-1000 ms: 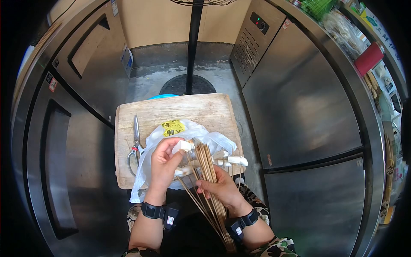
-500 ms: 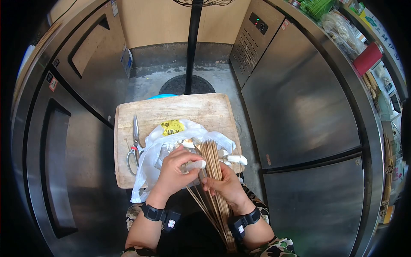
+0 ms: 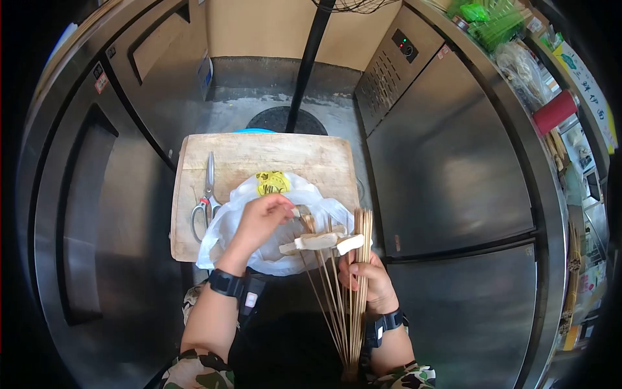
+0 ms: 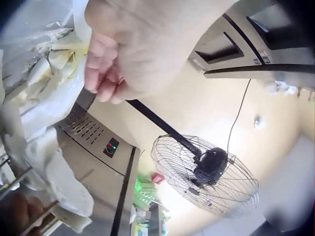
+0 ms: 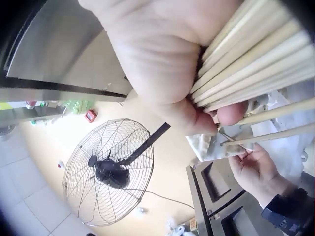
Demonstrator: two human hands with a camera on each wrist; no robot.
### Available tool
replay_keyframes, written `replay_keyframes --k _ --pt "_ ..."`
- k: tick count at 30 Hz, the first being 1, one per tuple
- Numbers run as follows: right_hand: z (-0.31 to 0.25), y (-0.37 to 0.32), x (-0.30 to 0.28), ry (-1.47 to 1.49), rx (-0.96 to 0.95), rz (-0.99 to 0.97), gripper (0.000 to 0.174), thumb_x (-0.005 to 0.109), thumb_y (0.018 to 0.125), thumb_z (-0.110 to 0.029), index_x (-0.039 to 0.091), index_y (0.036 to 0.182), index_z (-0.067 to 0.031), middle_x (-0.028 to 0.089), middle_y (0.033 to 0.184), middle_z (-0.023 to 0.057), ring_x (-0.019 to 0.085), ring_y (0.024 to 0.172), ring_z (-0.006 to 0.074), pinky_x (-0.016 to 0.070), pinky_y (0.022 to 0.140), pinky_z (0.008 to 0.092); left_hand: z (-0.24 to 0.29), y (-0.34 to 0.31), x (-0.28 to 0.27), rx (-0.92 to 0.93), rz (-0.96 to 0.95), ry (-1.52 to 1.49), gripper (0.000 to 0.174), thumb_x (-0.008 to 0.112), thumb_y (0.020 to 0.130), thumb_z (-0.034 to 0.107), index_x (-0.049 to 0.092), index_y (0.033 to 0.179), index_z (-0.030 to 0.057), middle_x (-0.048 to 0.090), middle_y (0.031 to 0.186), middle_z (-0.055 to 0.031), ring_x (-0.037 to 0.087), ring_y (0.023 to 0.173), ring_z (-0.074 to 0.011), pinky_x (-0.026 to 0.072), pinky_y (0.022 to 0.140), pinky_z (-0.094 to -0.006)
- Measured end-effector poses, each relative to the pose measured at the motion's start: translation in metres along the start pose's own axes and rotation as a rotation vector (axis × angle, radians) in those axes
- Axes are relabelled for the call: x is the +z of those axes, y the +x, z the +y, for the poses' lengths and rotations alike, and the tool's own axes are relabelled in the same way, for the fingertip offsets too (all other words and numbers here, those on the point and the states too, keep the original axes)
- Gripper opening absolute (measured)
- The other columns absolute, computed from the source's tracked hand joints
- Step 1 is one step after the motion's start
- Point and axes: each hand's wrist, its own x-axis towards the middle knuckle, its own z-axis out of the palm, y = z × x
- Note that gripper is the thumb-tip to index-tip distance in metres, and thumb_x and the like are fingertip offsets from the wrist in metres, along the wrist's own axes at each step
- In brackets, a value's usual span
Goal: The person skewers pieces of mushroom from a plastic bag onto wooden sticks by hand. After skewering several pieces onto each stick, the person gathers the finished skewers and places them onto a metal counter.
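My right hand [image 3: 369, 275] grips a thick bundle of bamboo skewers [image 3: 364, 227], with the thumb across the front. Several skewers fan out to the left of the bundle, carrying white slices [image 3: 317, 242] near their upper ends. In the right wrist view, a skewer passes through one white slice [image 5: 211, 146] just below my fingertips. My left hand [image 3: 264, 214] hovers over the left part of a white plastic bag [image 3: 223, 227], its fingers loosely bent and nothing visible between them. More pale slices [image 4: 59, 59] lie inside the bag in the left wrist view.
The bag lies on a wooden board [image 3: 259, 150], with scissors [image 3: 207, 201] on its left side. Steel cabinets [image 3: 453, 162] stand close on both sides. Beyond the board is a black stand fan [image 4: 211, 167]. A cluttered counter [image 3: 538, 84] runs along the right.
The left hand had a white piece against the skewers; it has moved up and left without it. The right hand has shifted right with the bundle, bringing the skewered slices into clear view.
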Motion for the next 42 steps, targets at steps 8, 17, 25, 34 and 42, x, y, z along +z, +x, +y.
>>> replay_keyframes --k 8,17,25,34,42 --pt "-0.019 -0.010 -0.006 -0.021 -0.060 0.180 0.018 0.059 0.075 -0.012 0.052 0.089 -0.0039 0.048 0.062 0.0052 0.041 0.038 0.0091 0.0322 0.039 0.0227 -0.011 -0.011 0.024 0.186 -0.217 0.855 0.019 0.063 0.077 0.012 0.061 0.094 0.0055 0.061 0.093 -0.0111 0.061 0.088 -0.0276 0.0494 0.075 -0.0355" --pt "-0.030 -0.014 -0.013 0.032 -0.095 0.226 0.015 0.055 0.077 -0.009 0.055 0.090 -0.0022 0.050 0.064 0.0062 0.042 0.041 0.0102 0.0328 0.041 0.0230 -0.027 0.005 0.043 0.390 0.066 0.842 0.027 0.063 0.072 0.006 0.060 0.099 0.0073 0.058 0.096 -0.0095 0.058 0.087 -0.0302 0.0486 0.071 -0.0390" --pt "-0.031 -0.013 -0.012 0.013 -0.116 0.240 0.017 0.057 0.078 -0.013 0.053 0.092 -0.0032 0.048 0.063 0.0042 0.040 0.041 0.0093 0.0313 0.041 0.0225 -0.043 0.015 0.053 0.434 0.100 0.992 0.032 0.069 0.063 0.003 0.055 0.091 0.0084 0.055 0.091 -0.0076 0.057 0.088 -0.0286 0.0473 0.068 -0.0401" --pt "-0.040 -0.020 -0.024 0.056 -0.133 0.154 0.018 0.058 0.080 -0.016 0.052 0.092 -0.0040 0.048 0.066 0.0044 0.039 0.037 0.0090 0.0336 0.041 0.0234 -0.035 0.019 0.050 0.294 0.058 1.050 0.032 0.071 0.067 0.013 0.055 0.094 0.0096 0.060 0.092 -0.0083 0.057 0.089 -0.0286 0.0475 0.072 -0.0399" --pt "-0.039 -0.025 -0.024 0.086 -0.136 0.128 0.019 0.057 0.079 -0.017 0.048 0.090 -0.0044 0.047 0.065 0.0043 0.036 0.037 0.0083 0.0315 0.038 0.0228 -0.036 0.019 0.053 0.342 0.088 1.084 0.029 0.071 0.067 0.014 0.057 0.091 0.0082 0.059 0.088 -0.0090 0.058 0.089 -0.0280 0.0475 0.073 -0.0415"
